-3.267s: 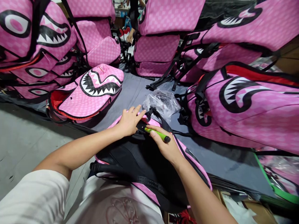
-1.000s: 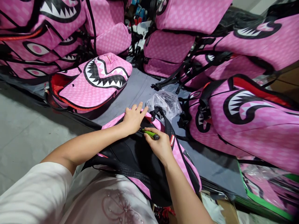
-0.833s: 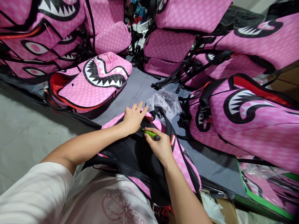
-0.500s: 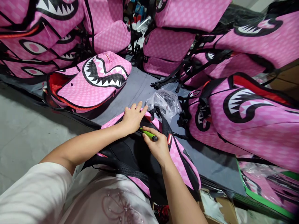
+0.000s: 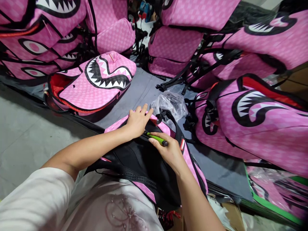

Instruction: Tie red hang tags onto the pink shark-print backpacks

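A black-and-pink backpack [image 5: 144, 157] lies in front of me against my body, with its black side facing up. My left hand [image 5: 138, 122] rests on its far edge, fingers stretched out and slightly apart over the pink trim. Close beside it, my right hand [image 5: 169, 149] is closed around a slim green tool with a black end [image 5: 158, 139]. The tool's tip points left toward my left hand, near the black panel, and what it touches is hidden. A black strap with a red label [image 5: 182, 144] runs along the right of my right hand.
A crumpled clear plastic bag [image 5: 169, 104] lies just beyond on the grey table [image 5: 134, 86]. An unzipped pink backpack with a shark mouth [image 5: 96, 83] sits to the left. Stacked pink backpacks [image 5: 173, 45] stand behind, and more backpacks [image 5: 262, 118] fill the right.
My right hand has shifted a little to the right with the green tool, and the black strap beside it has moved right too. My left hand has barely moved.
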Demonstrator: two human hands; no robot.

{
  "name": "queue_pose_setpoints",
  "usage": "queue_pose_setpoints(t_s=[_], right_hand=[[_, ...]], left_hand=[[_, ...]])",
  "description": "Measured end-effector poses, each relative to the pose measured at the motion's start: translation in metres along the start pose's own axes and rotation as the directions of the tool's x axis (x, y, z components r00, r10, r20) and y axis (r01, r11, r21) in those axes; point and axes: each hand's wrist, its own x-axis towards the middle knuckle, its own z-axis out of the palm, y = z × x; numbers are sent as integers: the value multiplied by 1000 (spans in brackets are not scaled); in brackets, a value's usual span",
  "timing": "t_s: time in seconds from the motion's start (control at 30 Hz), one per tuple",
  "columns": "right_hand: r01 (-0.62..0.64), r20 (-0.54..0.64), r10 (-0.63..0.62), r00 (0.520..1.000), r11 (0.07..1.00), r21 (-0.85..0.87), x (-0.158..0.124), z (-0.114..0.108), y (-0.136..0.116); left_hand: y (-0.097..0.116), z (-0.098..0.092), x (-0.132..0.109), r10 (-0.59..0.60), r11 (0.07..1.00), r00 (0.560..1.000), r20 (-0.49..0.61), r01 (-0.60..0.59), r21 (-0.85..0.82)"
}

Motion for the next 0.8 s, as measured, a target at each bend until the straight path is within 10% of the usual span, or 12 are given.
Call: queue_pose_setpoints(t_s=[0.8], right_hand=[[30, 71, -30, 997, 1000, 10, 12, -6, 2]], left_hand=[[0, -1, 1, 8, 1000, 1000, 7, -8, 1]])
